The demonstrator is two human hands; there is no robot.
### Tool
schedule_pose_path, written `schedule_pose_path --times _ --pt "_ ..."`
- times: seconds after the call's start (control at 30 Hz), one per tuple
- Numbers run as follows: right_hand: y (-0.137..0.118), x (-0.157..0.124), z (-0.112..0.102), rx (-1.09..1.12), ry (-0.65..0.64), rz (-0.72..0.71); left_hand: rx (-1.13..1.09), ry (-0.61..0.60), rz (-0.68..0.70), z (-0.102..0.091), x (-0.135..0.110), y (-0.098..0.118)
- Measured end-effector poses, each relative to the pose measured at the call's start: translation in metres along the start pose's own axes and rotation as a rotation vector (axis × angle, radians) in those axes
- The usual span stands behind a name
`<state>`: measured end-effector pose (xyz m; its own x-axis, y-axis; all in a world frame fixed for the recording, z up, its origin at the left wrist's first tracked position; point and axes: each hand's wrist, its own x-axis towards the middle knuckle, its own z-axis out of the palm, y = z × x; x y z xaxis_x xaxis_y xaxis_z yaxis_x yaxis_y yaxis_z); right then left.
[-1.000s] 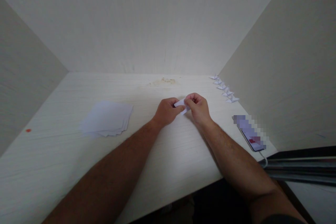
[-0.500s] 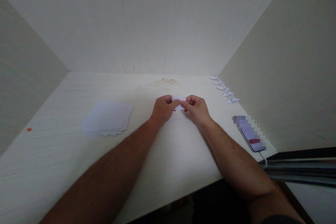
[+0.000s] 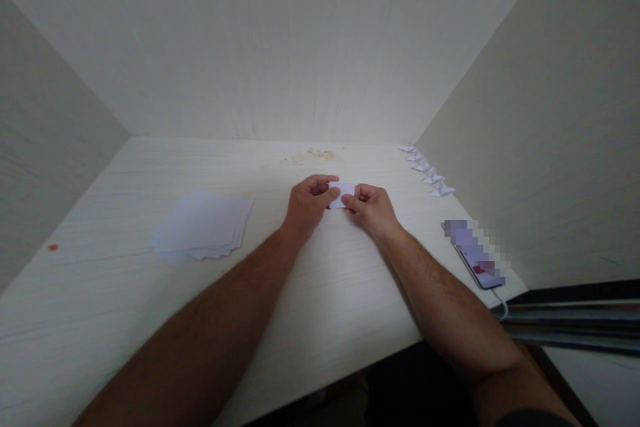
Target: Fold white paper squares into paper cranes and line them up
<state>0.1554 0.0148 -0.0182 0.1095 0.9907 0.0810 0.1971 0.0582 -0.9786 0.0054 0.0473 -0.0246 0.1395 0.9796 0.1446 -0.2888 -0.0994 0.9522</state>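
Note:
Between my two hands is a small folded piece of white paper (image 3: pixel 343 190), held up over the middle of the table. My left hand (image 3: pixel 310 203) pinches its left side, thumb on the near face and the index finger stretched along the top edge. On the right side my right hand (image 3: pixel 373 209) grips the lower part, its thumb pressed on the face and the other fingers curled behind. The fingers behind the paper are partly hidden.
A loose stack of white paper sheets (image 3: pixel 205 223) lies to the left. Several small folded paper figures (image 3: pixel 442 191) stand in a row along the right wall. Nearer me on the right is a phone (image 3: pixel 473 253) with a cable (image 3: pixel 504 307). Walls rise behind and at both sides.
My thumbs have moved apart on the paper. The left hand has shifted slightly left, its index finger now extends over the top edge, and more of the paper's face shows.

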Motion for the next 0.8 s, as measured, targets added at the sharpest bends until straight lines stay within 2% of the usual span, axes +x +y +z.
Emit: schedule_pose_path --times 0.13,0.23,0.33,0.4,0.8 --pt "0.002 0.0004 0.0012 -0.081 0.092 -0.076 0.096 0.022 0.009 -0.0005 -0.0001 0.0015" --pt "-0.0006 -0.0015 0.0018 -0.141 0.192 -0.283 0.24 0.045 0.031 -0.0003 -0.002 0.0031" --pt "-0.0033 -0.0035 0.0014 -0.218 0.201 -0.466 0.312 0.029 0.057 0.0001 -0.0035 0.0034" --pt "-0.0031 -0.0039 0.0006 -0.265 0.176 -0.513 0.335 0.008 0.068 0.0002 -0.0041 0.003" --pt "0.0017 -0.0021 -0.0018 -0.219 0.25 -0.31 0.195 0.018 0.031 0.0042 -0.0046 0.0034"
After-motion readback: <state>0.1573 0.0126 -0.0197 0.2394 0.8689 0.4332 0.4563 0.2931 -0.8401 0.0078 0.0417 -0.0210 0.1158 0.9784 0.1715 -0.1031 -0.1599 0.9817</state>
